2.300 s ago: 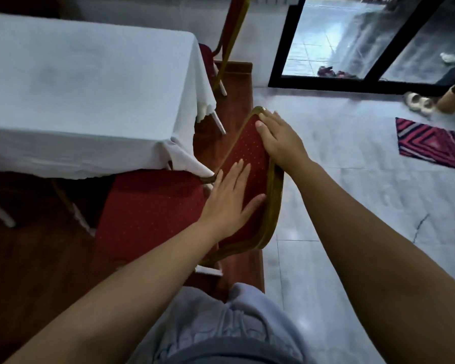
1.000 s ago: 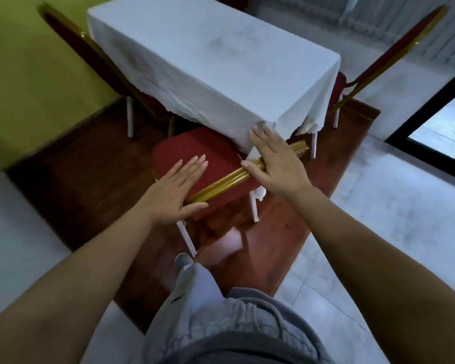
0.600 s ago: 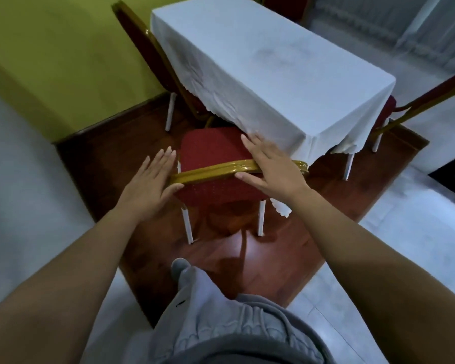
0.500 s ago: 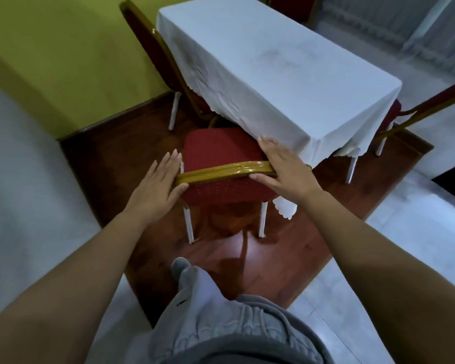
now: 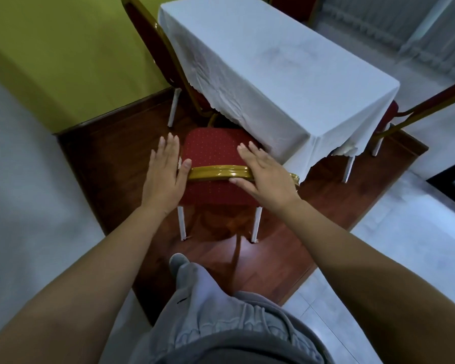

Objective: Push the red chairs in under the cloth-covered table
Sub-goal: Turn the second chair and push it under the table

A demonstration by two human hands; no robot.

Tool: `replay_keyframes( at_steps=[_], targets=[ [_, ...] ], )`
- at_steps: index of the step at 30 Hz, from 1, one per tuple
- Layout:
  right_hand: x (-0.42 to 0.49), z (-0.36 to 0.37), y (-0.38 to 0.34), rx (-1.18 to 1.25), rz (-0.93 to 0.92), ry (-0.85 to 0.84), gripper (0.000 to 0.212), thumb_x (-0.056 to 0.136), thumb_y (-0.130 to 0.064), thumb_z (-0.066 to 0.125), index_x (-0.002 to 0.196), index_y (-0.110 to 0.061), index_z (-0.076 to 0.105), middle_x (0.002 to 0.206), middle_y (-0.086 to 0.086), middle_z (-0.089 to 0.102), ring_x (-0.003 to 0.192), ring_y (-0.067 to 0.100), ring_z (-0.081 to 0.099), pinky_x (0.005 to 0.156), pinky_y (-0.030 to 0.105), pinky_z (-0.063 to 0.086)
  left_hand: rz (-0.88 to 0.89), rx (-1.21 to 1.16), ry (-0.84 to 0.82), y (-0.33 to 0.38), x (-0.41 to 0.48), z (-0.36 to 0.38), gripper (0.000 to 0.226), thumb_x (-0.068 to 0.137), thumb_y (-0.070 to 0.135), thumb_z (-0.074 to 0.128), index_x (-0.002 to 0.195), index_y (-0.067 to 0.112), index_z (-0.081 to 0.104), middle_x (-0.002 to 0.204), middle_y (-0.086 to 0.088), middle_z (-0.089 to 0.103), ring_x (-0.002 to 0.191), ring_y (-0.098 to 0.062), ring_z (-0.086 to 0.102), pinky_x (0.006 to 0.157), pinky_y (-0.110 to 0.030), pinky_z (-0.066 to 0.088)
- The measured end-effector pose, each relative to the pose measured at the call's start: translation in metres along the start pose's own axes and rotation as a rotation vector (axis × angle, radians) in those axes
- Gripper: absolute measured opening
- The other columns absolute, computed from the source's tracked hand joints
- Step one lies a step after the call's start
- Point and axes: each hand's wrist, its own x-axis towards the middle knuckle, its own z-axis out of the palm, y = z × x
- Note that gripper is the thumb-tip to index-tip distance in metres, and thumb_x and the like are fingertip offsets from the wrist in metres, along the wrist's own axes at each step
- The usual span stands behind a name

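Observation:
The near red chair [image 5: 210, 149] with a gold frame stands at the short end of the table, its seat front just under the hanging white cloth [image 5: 273, 64]. My left hand [image 5: 163, 174] lies flat against the left end of the gold top rail [image 5: 216, 172], thumb touching it. My right hand [image 5: 263, 174] rests flat over the rail's right part, fingers straight. A second red chair [image 5: 147, 43] stands at the table's left side, tucked close. A third red chair [image 5: 431, 101] stands at the right side, its seat partly under the cloth.
The table and chairs stand on a dark wooden floor [image 5: 111, 153] with grey tiles around it. A green wall [image 5: 63, 48] runs on the left. A dark door frame [image 5: 447, 185] is at the right. My leg in grey trousers [image 5: 195, 298] is just behind the chair.
The view has swung round from the chair's side to behind it. Both hands have slid along the top rail and the chair now faces the table squarely.

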Motion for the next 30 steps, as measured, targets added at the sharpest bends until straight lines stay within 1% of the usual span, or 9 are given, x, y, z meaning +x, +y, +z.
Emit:
replay_keyframes(
  at_steps=[3,5,8,10,13,17,22,25,30],
  targets=[
    [0.002,0.003,-0.014,0.002,-0.125,-0.062,0.074,0.095,-0.060,0.031,0.152,-0.014,0.024,0.158,0.001,0.027,0.147,0.012,0.015,0.121,0.034,0.015,-0.047,0.021,0.049,-0.017,-0.007,-0.009,0.067,0.100,0.053,0.012,0.154,0.014,0.013,0.162,-0.004,0.009,0.149,-0.013,-0.002,0.121,-0.036,-0.001],
    [0.004,0.001,-0.010,-0.004,-0.199,-0.119,0.075,0.094,-0.062,0.032,0.154,-0.018,0.020,0.160,0.000,0.021,0.148,0.010,0.010,0.122,0.033,0.012,-0.081,0.024,0.072,-0.023,-0.011,-0.013,0.064,0.102,0.050,0.014,0.154,0.014,0.013,0.162,-0.003,0.008,0.149,-0.012,-0.002,0.121,-0.036,0.000],
    [0.004,-0.006,0.004,-0.012,-0.114,-0.176,0.086,0.087,-0.071,0.037,0.154,-0.020,0.020,0.161,-0.002,0.015,0.148,0.009,0.004,0.121,0.027,0.001,-0.146,0.004,0.089,-0.020,-0.016,-0.012,0.062,0.103,0.047,0.015,0.154,0.013,0.011,0.163,-0.004,0.006,0.149,-0.013,-0.004,0.122,-0.037,0.000],
    [-0.001,-0.007,0.007,0.040,-0.043,-0.199,0.087,0.086,-0.069,0.043,0.154,-0.019,0.021,0.161,-0.003,0.016,0.148,0.007,0.007,0.116,0.019,-0.001,-0.184,-0.016,0.100,-0.016,-0.018,-0.010,0.062,0.103,0.047,0.015,0.154,0.013,0.011,0.163,-0.005,0.004,0.149,-0.014,-0.006,0.122,-0.038,0.000],
    [-0.006,-0.003,0.001,0.116,0.005,-0.181,0.081,0.088,-0.063,0.049,0.153,-0.022,0.024,0.159,-0.005,0.019,0.146,0.007,0.014,0.112,0.017,0.006,-0.206,-0.014,0.097,-0.015,-0.019,-0.009,0.063,0.103,0.048,0.015,0.155,0.013,0.010,0.163,-0.005,0.002,0.149,-0.016,-0.008,0.122,-0.039,-0.001],
    [-0.012,0.007,-0.012,0.113,-0.010,-0.123,0.083,0.086,-0.071,0.039,0.152,-0.021,0.026,0.158,-0.003,0.026,0.146,0.010,0.019,0.120,0.032,0.021,-0.219,-0.001,0.136,-0.015,-0.024,-0.011,0.061,0.103,0.047,0.015,0.154,0.014,0.012,0.163,-0.004,0.003,0.149,-0.015,-0.007,0.122,-0.040,-0.002],
    [-0.025,0.021,-0.053,0.051,-0.078,-0.028,0.075,0.093,-0.062,0.041,0.151,-0.015,0.029,0.157,0.002,0.029,0.145,0.013,0.024,0.116,0.023,0.010,-0.305,-0.087,0.276,-0.028,-0.031,-0.015,0.055,0.103,0.037,0.017,0.153,0.014,0.018,0.162,-0.003,0.009,0.150,-0.018,-0.002,0.121,-0.039,-0.003],
    [-0.022,0.029,-0.067,0.047,-0.136,-0.010,0.071,0.095,-0.056,0.043,0.148,-0.009,0.035,0.154,0.006,0.035,0.144,0.015,0.026,0.117,0.024,0.012,-0.301,-0.132,0.261,-0.045,-0.028,-0.023,0.056,0.100,0.033,0.020,0.153,0.013,0.018,0.162,-0.004,0.009,0.150,-0.019,-0.002,0.121,-0.040,-0.003],
    [-0.009,0.030,-0.070,0.066,-0.198,-0.033,0.064,0.097,-0.049,0.047,0.145,-0.008,0.039,0.152,0.008,0.038,0.144,0.016,0.028,0.119,0.024,0.010,-0.293,-0.143,0.238,-0.052,-0.016,-0.029,0.057,0.099,0.031,0.022,0.153,0.013,0.016,0.162,-0.004,0.010,0.150,-0.019,-0.001,0.120,-0.039,-0.005]
  ],
)
